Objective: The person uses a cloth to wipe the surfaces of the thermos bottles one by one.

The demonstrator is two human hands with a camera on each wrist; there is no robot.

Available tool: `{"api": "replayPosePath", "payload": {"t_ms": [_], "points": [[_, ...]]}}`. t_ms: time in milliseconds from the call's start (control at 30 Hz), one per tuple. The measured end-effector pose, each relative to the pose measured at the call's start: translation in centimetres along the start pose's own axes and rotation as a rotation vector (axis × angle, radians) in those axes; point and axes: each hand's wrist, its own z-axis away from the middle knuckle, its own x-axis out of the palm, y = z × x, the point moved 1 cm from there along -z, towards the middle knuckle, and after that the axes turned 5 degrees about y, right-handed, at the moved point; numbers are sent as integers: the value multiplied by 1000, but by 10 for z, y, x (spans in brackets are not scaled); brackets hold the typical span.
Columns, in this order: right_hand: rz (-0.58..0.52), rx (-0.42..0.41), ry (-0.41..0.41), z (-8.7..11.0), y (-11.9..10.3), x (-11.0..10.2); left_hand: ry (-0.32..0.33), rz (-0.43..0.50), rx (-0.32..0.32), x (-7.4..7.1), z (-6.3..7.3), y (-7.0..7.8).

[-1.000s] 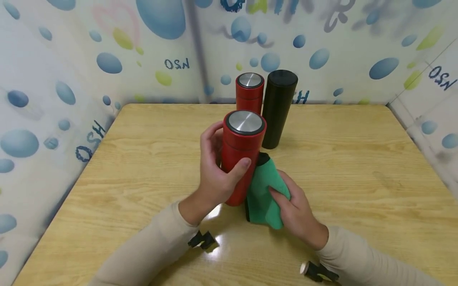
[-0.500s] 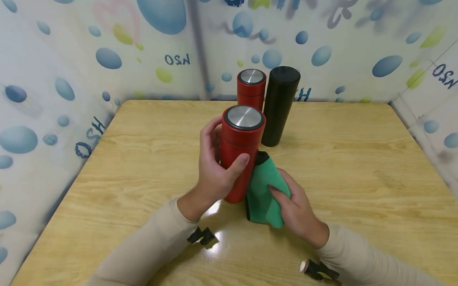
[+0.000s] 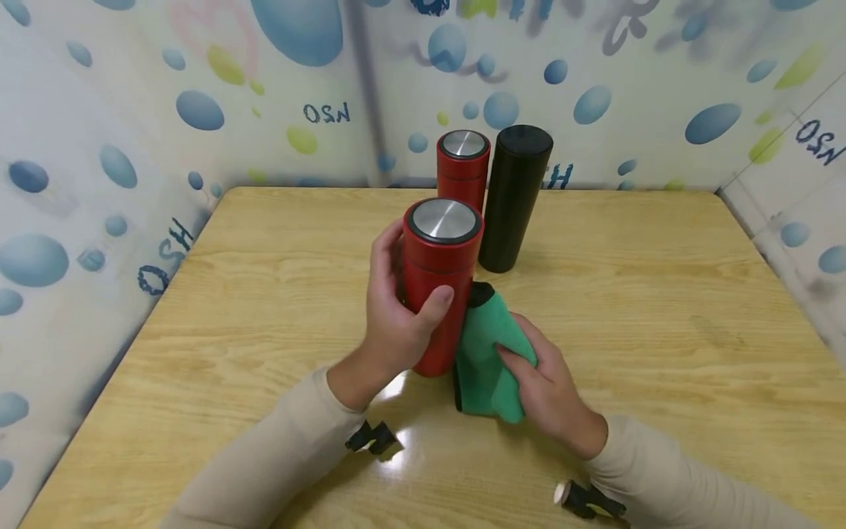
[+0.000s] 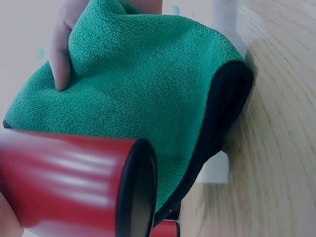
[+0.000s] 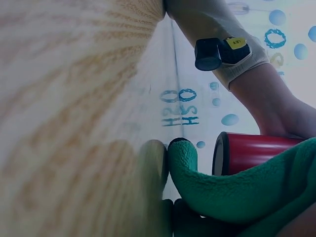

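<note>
My left hand grips a red thermos bottle round its body, thumb across the front. The bottle leans slightly, its brushed-metal lid top facing up. In the left wrist view its black-rimmed base is clear of the table. My right hand pinches a folded green cloth with black edging, thumb on the near side. The cloth lies against the bottle's lower right side, where their contact is partly hidden. In the right wrist view the cloth spreads below the bottle.
Behind the held bottle stand a second red thermos, partly covered by it, and a tall black bottle. They are near the back of the wooden table. A patterned wall covering rises beyond the table's edges.
The top of the held red thermos has shifted slightly left. The cloth and right hand look almost still. The whole head view has moved a little.
</note>
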Motion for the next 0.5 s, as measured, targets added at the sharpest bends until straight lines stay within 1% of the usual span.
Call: {"api": "replayPosePath", "payload": {"t_ms": [233, 400, 500], "points": [[-5, -24, -7, -1, 0, 0, -12, -4, 16, 1, -2, 0], [-16, -24, -20, -1, 0, 0, -20, 6, 2, 1, 0, -1], [-21, -19, -24, -1, -1, 0, -19, 13, 11, 0, -1, -1]]}}
